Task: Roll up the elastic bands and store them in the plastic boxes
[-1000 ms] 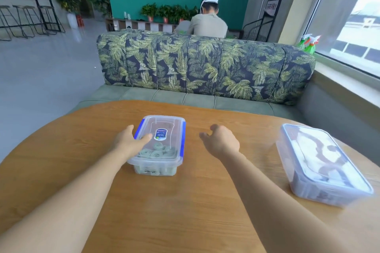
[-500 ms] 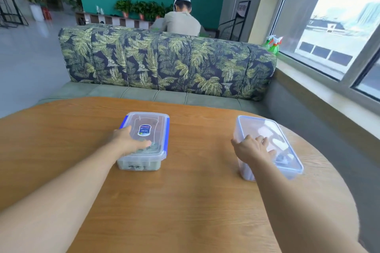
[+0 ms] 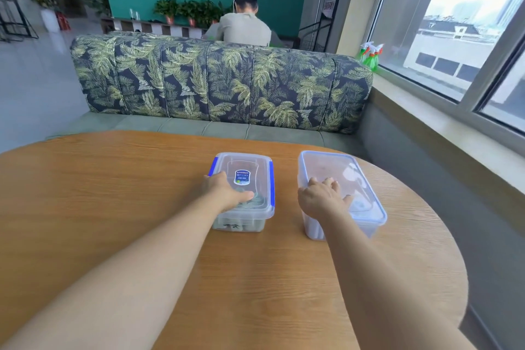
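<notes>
Two clear plastic boxes with lids on stand side by side on the round wooden table (image 3: 113,207). The left box (image 3: 250,167) has blue side clips and a blue label, and rolled grey-green elastic bands (image 3: 257,200) show through its lid. My left hand (image 3: 224,193) holds its near left corner, thumb across the lid and fingers over the left edge. The right box (image 3: 352,176) has a blue rim, with pale contents dimly visible at its near end. On its lid, near the left edge, lies my right hand (image 3: 321,197) with the fingers spread flat.
A leaf-patterned sofa (image 3: 221,82) runs along the far side of the table, and a person (image 3: 245,25) sits beyond it, facing away. A window sill (image 3: 443,125) with green spray bottles (image 3: 370,55) is on the right. The table edge curves close behind the right box.
My right hand reached right to the second box, landed on its lid, and that box now stands close beside the left one. My left hand stayed on the left box.
</notes>
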`<state>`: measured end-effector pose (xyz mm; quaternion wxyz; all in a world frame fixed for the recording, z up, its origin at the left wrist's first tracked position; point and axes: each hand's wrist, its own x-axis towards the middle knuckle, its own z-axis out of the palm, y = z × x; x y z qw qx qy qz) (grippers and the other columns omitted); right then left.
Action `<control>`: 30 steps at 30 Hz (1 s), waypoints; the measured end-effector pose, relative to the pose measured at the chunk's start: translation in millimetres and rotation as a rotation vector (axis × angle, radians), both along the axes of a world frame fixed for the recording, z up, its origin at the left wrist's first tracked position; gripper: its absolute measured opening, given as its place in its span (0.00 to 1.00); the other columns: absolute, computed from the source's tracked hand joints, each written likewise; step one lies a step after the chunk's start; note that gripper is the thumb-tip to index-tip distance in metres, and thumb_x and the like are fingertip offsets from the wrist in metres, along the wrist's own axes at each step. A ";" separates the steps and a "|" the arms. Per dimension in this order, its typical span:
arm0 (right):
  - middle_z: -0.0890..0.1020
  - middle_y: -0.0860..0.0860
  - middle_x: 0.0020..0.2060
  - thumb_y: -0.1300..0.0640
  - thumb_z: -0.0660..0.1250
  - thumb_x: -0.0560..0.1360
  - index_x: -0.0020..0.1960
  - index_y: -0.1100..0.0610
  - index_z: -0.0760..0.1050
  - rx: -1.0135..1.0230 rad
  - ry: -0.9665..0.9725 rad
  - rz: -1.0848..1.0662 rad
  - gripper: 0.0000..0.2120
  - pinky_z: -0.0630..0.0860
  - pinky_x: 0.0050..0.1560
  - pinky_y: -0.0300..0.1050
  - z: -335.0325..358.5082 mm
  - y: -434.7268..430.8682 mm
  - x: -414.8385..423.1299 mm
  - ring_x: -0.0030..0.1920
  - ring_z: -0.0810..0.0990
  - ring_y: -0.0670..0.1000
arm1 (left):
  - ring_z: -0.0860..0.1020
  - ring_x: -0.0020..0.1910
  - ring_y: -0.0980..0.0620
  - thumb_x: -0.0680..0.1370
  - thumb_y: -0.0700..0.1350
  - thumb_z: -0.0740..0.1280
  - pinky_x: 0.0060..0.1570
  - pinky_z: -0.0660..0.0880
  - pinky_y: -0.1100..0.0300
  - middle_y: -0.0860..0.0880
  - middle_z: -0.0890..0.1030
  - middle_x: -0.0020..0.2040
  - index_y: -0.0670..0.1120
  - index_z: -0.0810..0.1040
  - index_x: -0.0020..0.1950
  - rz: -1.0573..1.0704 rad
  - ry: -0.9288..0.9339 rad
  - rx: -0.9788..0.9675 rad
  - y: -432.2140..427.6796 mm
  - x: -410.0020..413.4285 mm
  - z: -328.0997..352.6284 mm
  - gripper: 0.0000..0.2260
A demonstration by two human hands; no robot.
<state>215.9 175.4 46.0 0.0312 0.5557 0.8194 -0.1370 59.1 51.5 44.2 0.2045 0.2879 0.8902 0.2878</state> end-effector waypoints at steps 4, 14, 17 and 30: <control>0.47 0.56 0.79 0.53 0.46 0.81 0.78 0.55 0.56 -0.023 0.000 0.017 0.26 0.43 0.73 0.65 4.1 2.0 1.2 0.79 0.43 0.55 | 0.61 0.75 0.47 0.71 0.61 0.72 0.66 0.65 0.56 0.44 0.62 0.76 0.44 0.60 0.76 0.018 0.043 -0.039 11.4 13.7 3.0 0.41; 0.48 0.57 0.79 0.55 0.46 0.80 0.78 0.56 0.55 -0.055 -0.007 0.026 0.27 0.44 0.73 0.64 13.3 -2.3 -6.7 0.79 0.45 0.56 | 0.61 0.74 0.46 0.70 0.64 0.71 0.67 0.65 0.54 0.43 0.62 0.75 0.45 0.60 0.77 -0.005 0.073 -0.096 21.9 19.0 3.1 0.42; 0.48 0.56 0.79 0.55 0.46 0.80 0.78 0.56 0.56 -0.097 0.015 0.030 0.26 0.43 0.73 0.64 17.6 -1.8 -7.9 0.79 0.44 0.56 | 0.57 0.76 0.45 0.71 0.63 0.71 0.69 0.64 0.53 0.41 0.59 0.76 0.44 0.59 0.76 -0.016 0.065 -0.107 24.0 22.1 3.5 0.41; 0.68 0.59 0.72 0.34 0.46 0.79 0.73 0.60 0.66 -0.158 0.239 0.013 0.36 0.61 0.72 0.59 27.1 -1.7 -6.3 0.72 0.65 0.61 | 0.57 0.77 0.42 0.74 0.68 0.61 0.71 0.61 0.51 0.42 0.53 0.79 0.45 0.55 0.79 -0.048 0.081 -0.015 5.5 23.4 60.9 0.41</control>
